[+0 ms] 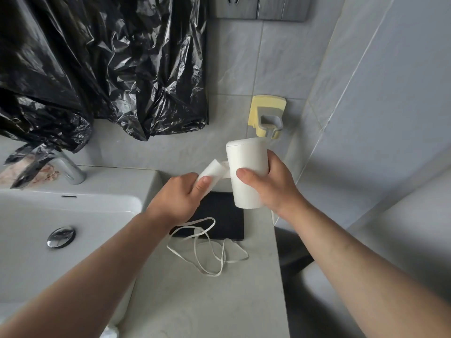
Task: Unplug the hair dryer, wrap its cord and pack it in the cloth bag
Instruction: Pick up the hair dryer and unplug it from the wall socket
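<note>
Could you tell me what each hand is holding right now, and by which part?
Both hold the hair dryer: the right hand grips its barrel, the left hand its handle.

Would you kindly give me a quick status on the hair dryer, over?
Right hand grips dryer body, left hand holds its handle. Cord loose on counter, unwrapped, partly over bag. Nothing else in the way.
</note>
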Available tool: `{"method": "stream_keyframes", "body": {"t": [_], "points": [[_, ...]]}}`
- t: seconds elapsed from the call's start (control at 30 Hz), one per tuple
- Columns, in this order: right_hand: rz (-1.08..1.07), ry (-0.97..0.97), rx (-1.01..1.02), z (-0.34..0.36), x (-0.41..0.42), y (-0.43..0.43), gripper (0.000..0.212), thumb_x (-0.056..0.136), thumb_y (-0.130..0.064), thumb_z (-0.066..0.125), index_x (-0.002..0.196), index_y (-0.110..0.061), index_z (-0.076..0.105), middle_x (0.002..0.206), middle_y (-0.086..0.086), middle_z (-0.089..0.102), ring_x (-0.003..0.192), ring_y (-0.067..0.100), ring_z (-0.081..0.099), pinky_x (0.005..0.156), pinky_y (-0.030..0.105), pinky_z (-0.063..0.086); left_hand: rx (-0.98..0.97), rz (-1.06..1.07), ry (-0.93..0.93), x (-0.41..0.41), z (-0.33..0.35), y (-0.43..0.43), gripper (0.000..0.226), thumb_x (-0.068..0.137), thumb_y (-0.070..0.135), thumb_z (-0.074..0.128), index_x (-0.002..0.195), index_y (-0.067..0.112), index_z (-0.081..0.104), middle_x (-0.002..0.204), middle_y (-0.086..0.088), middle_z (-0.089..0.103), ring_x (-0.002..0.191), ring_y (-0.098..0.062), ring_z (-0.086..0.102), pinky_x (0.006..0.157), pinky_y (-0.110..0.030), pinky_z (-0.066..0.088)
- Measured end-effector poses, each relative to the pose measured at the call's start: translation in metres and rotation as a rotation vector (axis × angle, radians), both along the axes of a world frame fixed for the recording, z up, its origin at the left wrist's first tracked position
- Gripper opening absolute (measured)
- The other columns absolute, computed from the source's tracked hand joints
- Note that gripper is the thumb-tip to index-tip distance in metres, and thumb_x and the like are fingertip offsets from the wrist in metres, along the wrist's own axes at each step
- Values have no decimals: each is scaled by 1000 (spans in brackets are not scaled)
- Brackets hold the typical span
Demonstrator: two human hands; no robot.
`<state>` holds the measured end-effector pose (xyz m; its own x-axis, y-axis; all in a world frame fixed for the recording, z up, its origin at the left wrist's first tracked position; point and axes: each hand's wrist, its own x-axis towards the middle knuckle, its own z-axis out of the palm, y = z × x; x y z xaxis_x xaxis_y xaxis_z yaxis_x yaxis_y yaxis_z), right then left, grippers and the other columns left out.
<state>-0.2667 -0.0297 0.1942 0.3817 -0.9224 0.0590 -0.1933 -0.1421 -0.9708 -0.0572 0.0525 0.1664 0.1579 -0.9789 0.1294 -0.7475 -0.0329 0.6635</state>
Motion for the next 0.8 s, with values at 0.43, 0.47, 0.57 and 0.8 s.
{"method": "stream_keyframes", "body": {"t": [0.43, 0.47, 0.57, 0.8], "points": [[282, -34, 152, 31, -31, -2, 53, 66, -41, 76, 114, -28, 60, 111, -1, 68, 98, 16, 69, 73, 28, 56, 61, -8, 123, -4, 21, 25, 65, 80, 78, 37, 64, 16, 48, 47, 6, 55, 43, -11, 49, 52, -36, 45], [293, -57, 181, 31, -34, 1, 49, 67, -36, 75, 113, -27, 61, 110, 0, 68, 97, 17, 69, 73, 31, 57, 50, 3, 142, -7, 22, 28, 65, 80, 78, 38, 64, 16, 47, 46, 7, 55, 42, -10, 48, 52, -34, 44], [263, -147, 178, 34, -38, 12, 42, 69, -26, 73, 110, -25, 64, 104, 0, 71, 91, 16, 71, 71, 33, 57, 10, -9, 171, -15, 30, 39, 61, 79, 77, 44, 67, 18, 53, 51, 7, 58, 48, -8, 50, 54, -30, 43], [287, -193, 54, 62, -40, 37, 61, 49, -40, 80, 105, -19, 67, 94, 0, 72, 83, 14, 71, 67, 29, 56, -244, -22, 649, -27, 103, 53, 75, 68, 55, 68, 133, 23, 50, 121, -3, 64, 105, -17, 67, 81, -32, 59]]}}
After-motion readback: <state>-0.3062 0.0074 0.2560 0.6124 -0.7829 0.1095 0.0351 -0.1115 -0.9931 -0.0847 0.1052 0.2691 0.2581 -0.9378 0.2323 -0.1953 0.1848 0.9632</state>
